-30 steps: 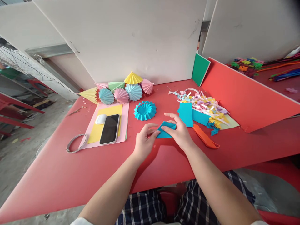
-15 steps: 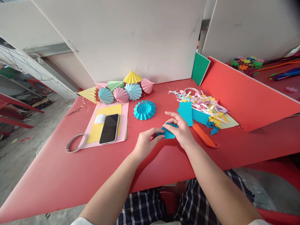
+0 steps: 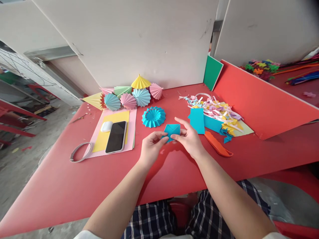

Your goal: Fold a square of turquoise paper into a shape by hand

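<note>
- The left hand point(image 3: 152, 147) and right hand point(image 3: 188, 137) both pinch the folded paper point(image 3: 172, 128), which sits between them, seemingly above the tabletop point(image 3: 114, 186)
- Uneven thumb pressure could let its layers slip, skewing a crease
- With no firm backing, it might buckle
- A wide right-hand swing could nudge the orange tool point(image 3: 217, 145)

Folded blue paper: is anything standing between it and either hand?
Nothing visible: left hand and right hand both hold the folded blue paper directly. The pleated blue piece lies beyond it, the orange tool to the right; neither is in between.
</note>
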Motion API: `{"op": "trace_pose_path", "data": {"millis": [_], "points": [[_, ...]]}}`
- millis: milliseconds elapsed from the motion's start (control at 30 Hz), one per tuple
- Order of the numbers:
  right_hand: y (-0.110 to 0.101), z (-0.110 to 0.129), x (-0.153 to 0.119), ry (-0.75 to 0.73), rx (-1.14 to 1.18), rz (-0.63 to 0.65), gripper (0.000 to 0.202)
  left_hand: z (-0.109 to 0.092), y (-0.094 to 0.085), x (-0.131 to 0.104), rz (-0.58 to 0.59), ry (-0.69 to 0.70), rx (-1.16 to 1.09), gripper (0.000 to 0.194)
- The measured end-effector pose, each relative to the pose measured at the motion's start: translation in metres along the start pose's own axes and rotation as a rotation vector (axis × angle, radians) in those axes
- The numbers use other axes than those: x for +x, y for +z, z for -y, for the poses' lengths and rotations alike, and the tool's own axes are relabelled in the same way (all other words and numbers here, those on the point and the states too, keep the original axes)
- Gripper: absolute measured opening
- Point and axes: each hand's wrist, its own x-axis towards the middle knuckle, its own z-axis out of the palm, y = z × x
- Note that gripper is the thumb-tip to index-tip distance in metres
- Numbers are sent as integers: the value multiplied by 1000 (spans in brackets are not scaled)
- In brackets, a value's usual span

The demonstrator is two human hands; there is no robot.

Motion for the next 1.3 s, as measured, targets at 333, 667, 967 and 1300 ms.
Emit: {"op": "trace_pose_path", "data": {"millis": [333,667,967,1300], "points": [[-4,2,-2,-78,-158,29,64,1,-3,1,-38,26,-24,18],[-4,1,-1,-19,-41,57,72,2,-3,2,-13,27,-4,18],[-2,2,1,61,57,33,54,4,-2,2,42,16,25,17],[0,-9,1,4,-197,-138,32,0,4,-4,181,-53,166,20]]}}
